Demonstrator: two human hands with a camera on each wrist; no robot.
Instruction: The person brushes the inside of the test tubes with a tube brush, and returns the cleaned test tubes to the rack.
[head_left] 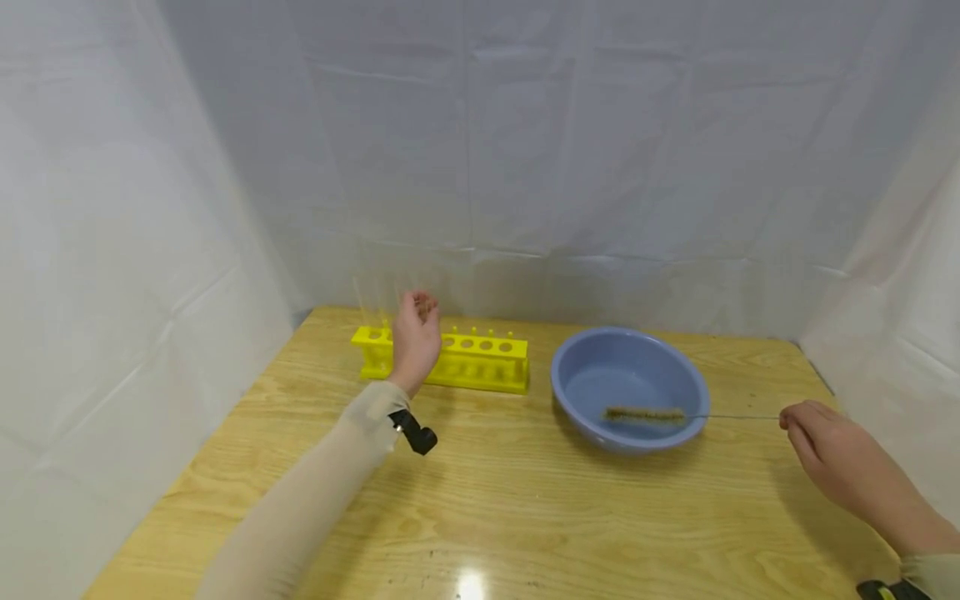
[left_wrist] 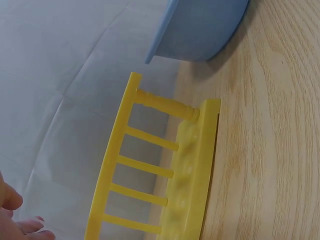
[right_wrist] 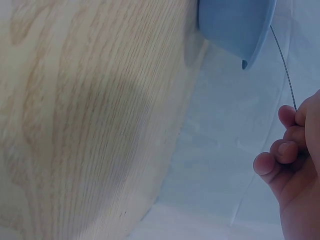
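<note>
My left hand (head_left: 417, 337) is over the left part of a yellow test tube rack (head_left: 491, 346), with its fingers bent loosely at the top. In the left wrist view the thumb (left_wrist: 10, 197) stands apart from the fingers, with nothing visible between them. Clear test tubes (head_left: 362, 302) rise from the rack's left end, faint against the sheet, beside this hand. On the right, my right hand (head_left: 843, 450) pinches the thin twisted wire (right_wrist: 285, 67) of a test tube brush. Its brown bristle head (head_left: 645, 414) lies level over the inside of a blue basin (head_left: 566, 400).
The rack and basin stand side by side on a wood-grained table (head_left: 480, 475). Several of the rack's holes (head_left: 486, 344) to the right of the left hand hold no tube. White sheeting (head_left: 525, 167) hangs behind and along both sides.
</note>
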